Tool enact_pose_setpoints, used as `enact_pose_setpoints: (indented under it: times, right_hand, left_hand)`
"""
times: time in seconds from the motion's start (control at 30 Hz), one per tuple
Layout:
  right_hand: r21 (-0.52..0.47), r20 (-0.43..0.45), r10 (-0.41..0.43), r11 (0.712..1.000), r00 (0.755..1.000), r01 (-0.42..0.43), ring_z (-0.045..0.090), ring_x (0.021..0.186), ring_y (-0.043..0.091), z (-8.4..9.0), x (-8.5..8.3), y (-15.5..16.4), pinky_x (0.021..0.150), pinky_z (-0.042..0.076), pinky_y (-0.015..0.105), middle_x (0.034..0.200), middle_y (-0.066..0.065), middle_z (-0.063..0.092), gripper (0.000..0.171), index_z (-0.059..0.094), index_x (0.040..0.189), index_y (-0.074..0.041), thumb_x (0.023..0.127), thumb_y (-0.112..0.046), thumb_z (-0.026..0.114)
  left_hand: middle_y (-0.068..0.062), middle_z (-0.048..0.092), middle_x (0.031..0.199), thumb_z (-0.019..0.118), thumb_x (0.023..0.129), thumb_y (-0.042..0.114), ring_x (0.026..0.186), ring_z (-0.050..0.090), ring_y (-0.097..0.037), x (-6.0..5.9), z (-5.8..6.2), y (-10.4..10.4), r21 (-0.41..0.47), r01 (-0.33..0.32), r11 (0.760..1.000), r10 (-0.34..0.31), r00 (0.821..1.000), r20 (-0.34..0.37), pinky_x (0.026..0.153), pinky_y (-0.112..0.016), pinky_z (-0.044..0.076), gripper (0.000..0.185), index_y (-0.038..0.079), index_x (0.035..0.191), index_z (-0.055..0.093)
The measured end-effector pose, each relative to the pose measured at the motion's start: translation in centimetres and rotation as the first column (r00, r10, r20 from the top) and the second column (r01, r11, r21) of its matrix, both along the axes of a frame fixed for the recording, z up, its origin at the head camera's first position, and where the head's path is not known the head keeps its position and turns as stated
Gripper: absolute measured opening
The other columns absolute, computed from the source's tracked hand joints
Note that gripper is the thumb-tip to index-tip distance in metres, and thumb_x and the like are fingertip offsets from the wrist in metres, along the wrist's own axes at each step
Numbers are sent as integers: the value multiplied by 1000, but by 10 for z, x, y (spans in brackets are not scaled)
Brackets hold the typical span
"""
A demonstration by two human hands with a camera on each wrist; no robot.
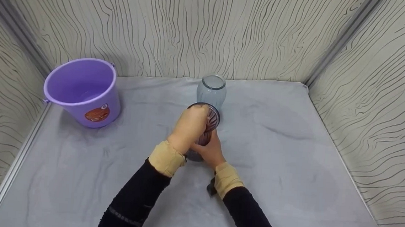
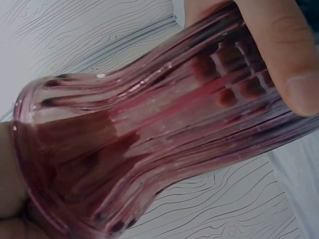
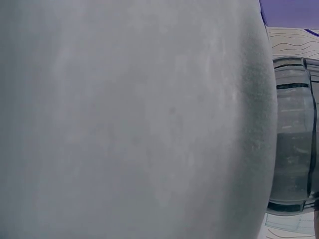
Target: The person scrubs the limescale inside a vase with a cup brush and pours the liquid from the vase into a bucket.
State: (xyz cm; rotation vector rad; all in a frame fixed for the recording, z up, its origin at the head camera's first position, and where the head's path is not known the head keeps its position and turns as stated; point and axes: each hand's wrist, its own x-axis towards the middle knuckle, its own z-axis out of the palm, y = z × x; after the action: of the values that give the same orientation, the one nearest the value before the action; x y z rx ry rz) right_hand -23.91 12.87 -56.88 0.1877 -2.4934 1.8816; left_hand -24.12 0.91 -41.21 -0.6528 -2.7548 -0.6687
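Observation:
A ribbed purple-tinted glass vase with a flared rim is held tilted over the table. My right hand grips its body from the side; the thumb shows across the glass in the left wrist view. My left hand is at the vase's mouth and covers part of the rim. Through the pinkish glass a dark reddish shape shows inside near the mouth; whether it is fingers or something else is unclear. In the right wrist view a grey glass end of a vessel shows at the right edge.
A pale blue glass vase stands upright just behind the held one. At the back left stands a purple bucket with an orange label. Grey cloth covers the table, and wood-patterned panels enclose the back and sides.

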Motion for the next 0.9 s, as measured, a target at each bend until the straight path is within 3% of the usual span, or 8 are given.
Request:
enact_pose_setpoints:
  times: [0.4,0.7,0.9]
  right_hand:
    - [-23,27,-10,1000,1000,11,40,142,25,1,1,-1,116,35,45,160,13,34,114,20,159,-7,75,-42,88]
    - [-50,-17,5,999,1000,-6,48,133,25,0,0,1,111,40,44,152,15,44,106,25,156,-2,77,-36,88]
    - [-38,-31,-1,999,1000,0,50,130,25,-1,1,0,109,42,43,150,15,45,102,26,155,-3,78,-32,88]
  left_hand:
    - [-18,68,86,66,96,6,84,70,-37,-5,-1,-4,48,47,998,-49,998,28,74,-49,57,11,-2,91,62]
    - [-21,69,87,65,98,8,84,71,-40,-5,-1,-2,30,23,999,-24,999,21,73,-50,57,13,-4,93,63]
    - [-18,70,86,66,96,5,85,71,-38,-5,2,-1,-3,15,1000,-15,998,68,75,-48,58,10,-3,91,64]
